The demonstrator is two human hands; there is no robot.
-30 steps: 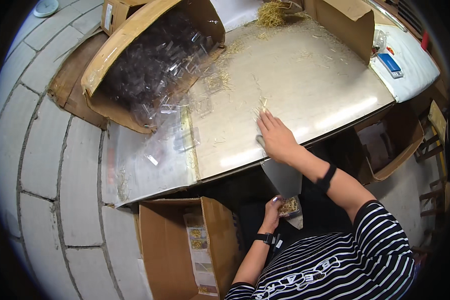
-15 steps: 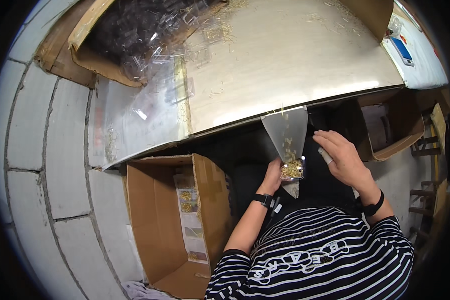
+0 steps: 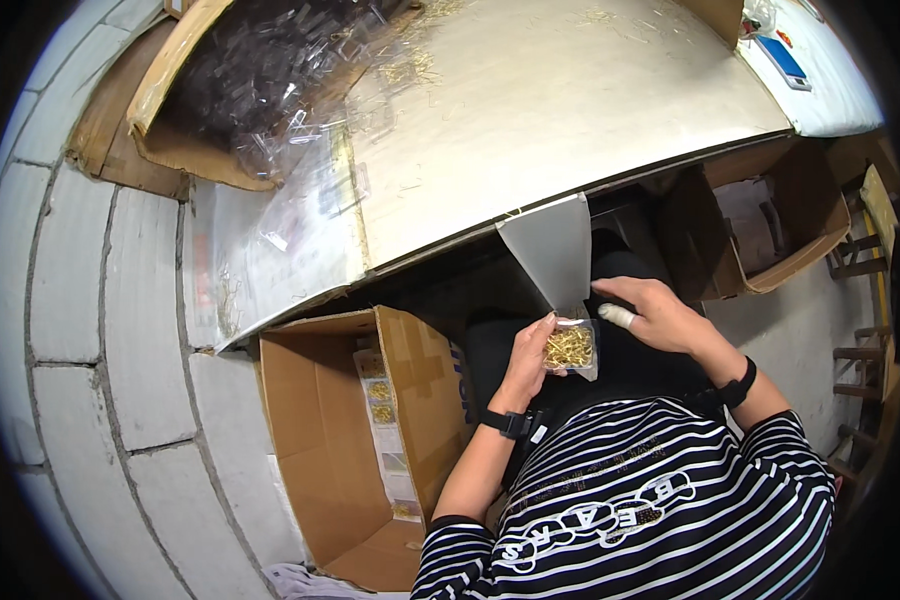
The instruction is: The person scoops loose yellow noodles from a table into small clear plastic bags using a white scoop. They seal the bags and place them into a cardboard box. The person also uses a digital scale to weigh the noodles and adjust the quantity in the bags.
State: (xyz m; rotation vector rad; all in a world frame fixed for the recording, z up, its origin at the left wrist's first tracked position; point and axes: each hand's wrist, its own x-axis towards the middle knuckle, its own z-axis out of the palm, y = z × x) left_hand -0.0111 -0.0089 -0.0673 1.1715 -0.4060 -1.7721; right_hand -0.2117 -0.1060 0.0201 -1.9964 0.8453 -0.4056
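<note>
Closed around a small clear plastic box (image 3: pixel 570 347) is my left hand (image 3: pixel 528 358). Small gold-coloured pieces, thin and pin-like, fill the box. Just above it, a grey tapered chute (image 3: pixel 553 250) hangs from the table's front edge, its narrow end close to the box. My right hand (image 3: pixel 655 315) is to the right of the box and chute, holding nothing, with its fingers stretched out and apart. A pale wrap covers its thumb. The fingertips are near the chute's lower right edge; whether they touch it I cannot tell.
The pale table (image 3: pixel 530 120) carries scattered gold pieces. At the far left, a cardboard box (image 3: pixel 145 115) spills clear plastic boxes. An open carton (image 3: pixel 315 450) stands left of my lap, another carton (image 3: pixel 770 220) at right. A blue-topped device (image 3: pixel 782 63) lies far right.
The gold pieces on the chute have gone down, and the box looks fuller. My left hand has tilted the box toward me. My right hand has moved left and down, closer to the box.
</note>
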